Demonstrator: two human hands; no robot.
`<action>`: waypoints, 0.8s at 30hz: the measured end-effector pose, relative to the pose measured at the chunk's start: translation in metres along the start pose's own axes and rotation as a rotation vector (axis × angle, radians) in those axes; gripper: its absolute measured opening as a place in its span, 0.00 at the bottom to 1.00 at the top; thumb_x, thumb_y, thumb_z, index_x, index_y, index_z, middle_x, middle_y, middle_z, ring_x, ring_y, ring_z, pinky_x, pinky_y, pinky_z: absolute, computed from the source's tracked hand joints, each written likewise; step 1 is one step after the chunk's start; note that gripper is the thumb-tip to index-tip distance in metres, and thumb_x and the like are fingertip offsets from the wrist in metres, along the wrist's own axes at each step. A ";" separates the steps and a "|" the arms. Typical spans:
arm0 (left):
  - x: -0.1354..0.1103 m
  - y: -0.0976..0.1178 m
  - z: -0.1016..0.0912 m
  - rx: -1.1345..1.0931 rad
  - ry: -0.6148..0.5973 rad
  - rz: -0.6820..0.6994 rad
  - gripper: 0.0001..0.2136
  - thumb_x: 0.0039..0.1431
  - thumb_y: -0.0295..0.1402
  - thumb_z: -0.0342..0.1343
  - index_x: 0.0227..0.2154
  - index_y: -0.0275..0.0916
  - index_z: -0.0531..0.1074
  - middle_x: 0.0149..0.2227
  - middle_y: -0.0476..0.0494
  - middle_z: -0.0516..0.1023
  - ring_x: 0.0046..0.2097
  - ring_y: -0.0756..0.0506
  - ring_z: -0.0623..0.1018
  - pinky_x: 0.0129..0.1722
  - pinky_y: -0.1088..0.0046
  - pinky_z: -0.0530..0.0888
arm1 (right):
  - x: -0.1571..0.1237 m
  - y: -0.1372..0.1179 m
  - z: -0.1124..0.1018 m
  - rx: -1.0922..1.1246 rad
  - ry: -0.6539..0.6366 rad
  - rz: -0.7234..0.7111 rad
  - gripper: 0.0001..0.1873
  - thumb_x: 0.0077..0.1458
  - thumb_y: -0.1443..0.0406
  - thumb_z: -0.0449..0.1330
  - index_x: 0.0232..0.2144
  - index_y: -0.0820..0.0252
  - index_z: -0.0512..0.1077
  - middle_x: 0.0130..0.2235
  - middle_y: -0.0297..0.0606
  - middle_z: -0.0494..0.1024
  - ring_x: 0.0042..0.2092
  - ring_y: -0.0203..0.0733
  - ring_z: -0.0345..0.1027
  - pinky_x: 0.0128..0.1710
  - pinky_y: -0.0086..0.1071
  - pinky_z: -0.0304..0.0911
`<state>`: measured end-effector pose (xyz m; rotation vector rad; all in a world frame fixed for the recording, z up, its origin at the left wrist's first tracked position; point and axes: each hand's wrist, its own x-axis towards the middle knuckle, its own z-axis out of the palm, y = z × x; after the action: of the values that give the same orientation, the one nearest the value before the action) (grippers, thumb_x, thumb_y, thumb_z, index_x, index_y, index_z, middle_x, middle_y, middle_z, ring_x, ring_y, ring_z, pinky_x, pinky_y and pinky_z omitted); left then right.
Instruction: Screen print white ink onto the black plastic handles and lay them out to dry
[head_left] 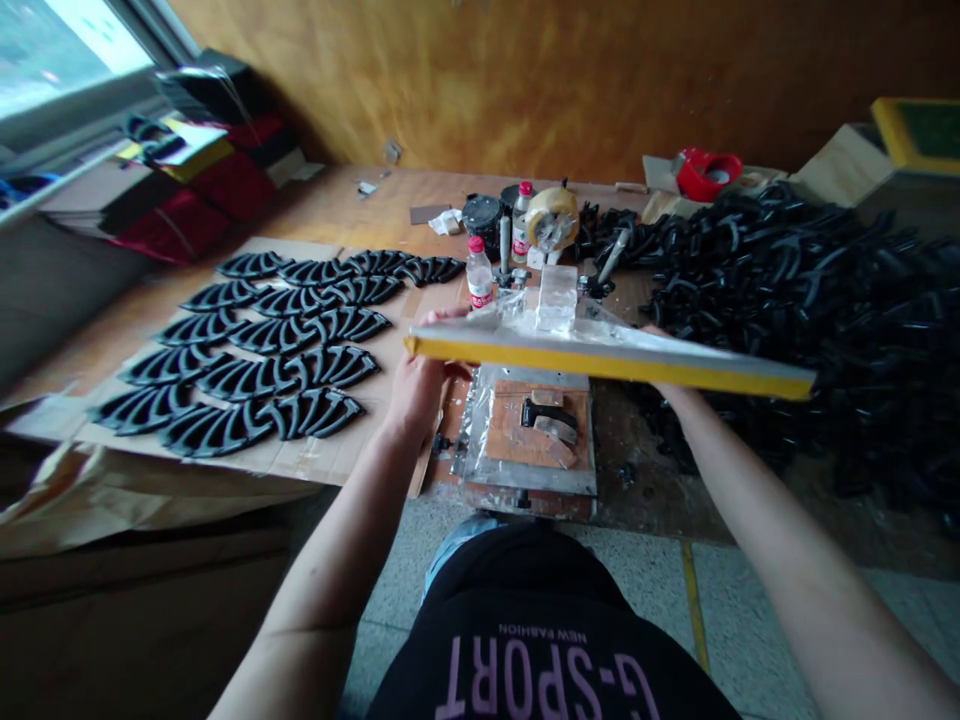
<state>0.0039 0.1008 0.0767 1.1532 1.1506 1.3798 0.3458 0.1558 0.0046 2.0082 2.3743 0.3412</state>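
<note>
A screen-printing frame [611, 362] with a yellow front edge is raised and seen nearly edge-on, its right side lower. My left hand [420, 375] is closed around its left end, thumb side at the near edge. My right hand [660, 345] grips it from the right; most of those fingers are hidden behind the frame. Below the frame lies a metal base plate [540, 480] with a wooden jig [506, 440] on top. A small black curved plastic part [551, 413] sits in the jig. A clear block [557, 295] shows just behind the frame.
Rows of black curved parts [285, 330] lie on cardboard [345, 450] at left. A large heap of black parts [795, 280] covers the right. Behind stand clamp posts [505, 245], bottles [478, 275], a tape roll [553, 218] and a red tape dispenser [705, 175].
</note>
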 end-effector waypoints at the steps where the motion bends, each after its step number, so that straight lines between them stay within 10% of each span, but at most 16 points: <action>1: 0.009 0.003 0.007 -0.036 0.005 0.021 0.24 0.61 0.54 0.48 0.47 0.40 0.71 0.36 0.44 0.78 0.32 0.50 0.77 0.28 0.78 0.72 | -0.013 -0.009 0.011 0.033 -0.040 -0.048 0.23 0.67 0.61 0.42 0.41 0.68 0.75 0.38 0.43 0.80 0.35 0.37 0.70 0.33 0.28 0.67; 5: 0.009 -0.013 0.032 -0.106 0.118 -0.012 0.26 0.63 0.55 0.42 0.52 0.41 0.65 0.38 0.42 0.79 0.35 0.50 0.79 0.28 0.78 0.72 | -0.055 -0.070 0.047 0.305 -0.115 -0.180 0.12 0.59 0.58 0.60 0.33 0.63 0.75 0.39 0.45 0.79 0.43 0.43 0.72 0.44 0.32 0.66; 10: -0.072 -0.078 0.053 -0.091 -0.253 -0.704 0.28 0.57 0.56 0.52 0.48 0.36 0.69 0.45 0.30 0.79 0.41 0.39 0.81 0.28 0.69 0.76 | -0.080 -0.135 0.033 0.464 -0.205 0.009 0.10 0.63 0.62 0.55 0.38 0.64 0.71 0.37 0.49 0.77 0.41 0.48 0.70 0.41 0.37 0.64; 14: -0.114 -0.117 0.037 -0.208 -0.096 -0.831 0.23 0.58 0.53 0.52 0.40 0.36 0.71 0.45 0.32 0.79 0.44 0.39 0.81 0.33 0.67 0.78 | -0.094 -0.158 0.012 0.662 -0.109 -0.387 0.07 0.64 0.63 0.54 0.36 0.60 0.71 0.38 0.41 0.77 0.44 0.43 0.68 0.45 0.33 0.61; 16: -0.114 -0.130 0.005 -0.143 0.052 -0.819 0.20 0.59 0.51 0.51 0.38 0.36 0.70 0.44 0.33 0.80 0.38 0.42 0.82 0.29 0.70 0.77 | -0.092 -0.133 0.014 0.677 -0.097 -0.488 0.08 0.63 0.67 0.54 0.34 0.58 0.73 0.38 0.37 0.77 0.44 0.40 0.67 0.46 0.32 0.61; 21: -0.097 -0.164 -0.114 0.262 0.377 -0.829 0.18 0.63 0.47 0.44 0.33 0.37 0.67 0.33 0.37 0.81 0.29 0.44 0.80 0.28 0.69 0.77 | -0.077 0.011 0.042 0.231 -0.113 0.075 0.15 0.59 0.75 0.50 0.39 0.61 0.76 0.43 0.48 0.76 0.50 0.50 0.63 0.46 0.39 0.59; 24: -0.087 -0.184 -0.157 0.570 0.340 -0.952 0.18 0.60 0.49 0.46 0.27 0.38 0.68 0.23 0.36 0.77 0.27 0.38 0.80 0.24 0.65 0.75 | -0.069 0.059 0.059 0.043 -0.269 0.195 0.16 0.61 0.71 0.49 0.44 0.64 0.75 0.44 0.54 0.77 0.54 0.55 0.60 0.49 0.45 0.58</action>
<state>-0.1261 0.0189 -0.1289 0.5489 2.0669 0.5068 0.4246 0.1068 -0.0513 2.1529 2.0520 0.0181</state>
